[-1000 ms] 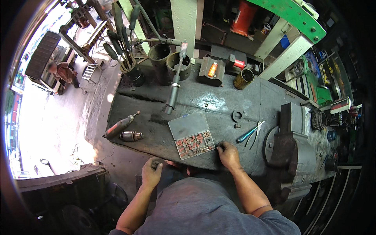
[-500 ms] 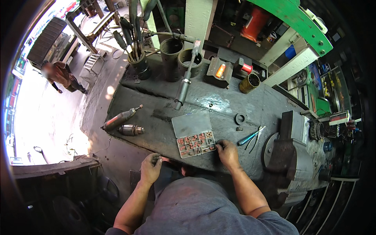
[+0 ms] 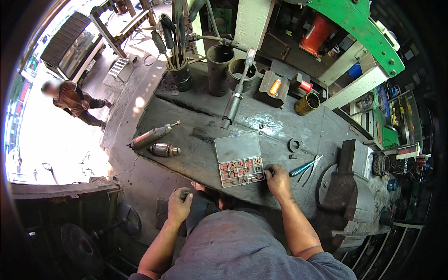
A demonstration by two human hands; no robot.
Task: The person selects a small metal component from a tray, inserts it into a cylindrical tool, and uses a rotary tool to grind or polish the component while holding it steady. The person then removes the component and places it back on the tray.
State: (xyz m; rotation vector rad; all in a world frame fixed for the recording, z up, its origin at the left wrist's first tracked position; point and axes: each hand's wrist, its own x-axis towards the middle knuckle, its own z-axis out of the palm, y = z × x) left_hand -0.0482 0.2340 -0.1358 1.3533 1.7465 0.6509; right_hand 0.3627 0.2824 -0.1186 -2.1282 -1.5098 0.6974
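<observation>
On the dark bench lies a compartment case (image 3: pixel 238 172) of clear plastic, its lid (image 3: pixel 237 148) folded back on the far side. Small reddish and metal parts fill its sections. My right hand (image 3: pixel 278 180) rests at the case's right edge, with its fingers curled together; what they hold, if anything, is hidden. Off the near edge of the bench, my left hand (image 3: pixel 180 205) hovers with thumb and fingers drawn together, and anything in the pinch is too small to name. Blue-handled pliers (image 3: pixel 305 170) lie to the right of my right hand.
A die grinder (image 3: pixel 151 136) and a motor armature (image 3: pixel 164 150) lie at the bench's left. A ratchet with a socket (image 3: pixel 233 105) leans on a pot (image 3: pixel 242 70). A black ring (image 3: pixel 295 145) lies near the vise (image 3: pixel 350 182). Another person (image 3: pixel 74 102) is outside, far left.
The whole view has swung, so the bench and case sit further right in the picture. The person at far left has changed stance. Both my hands keep much the same poses.
</observation>
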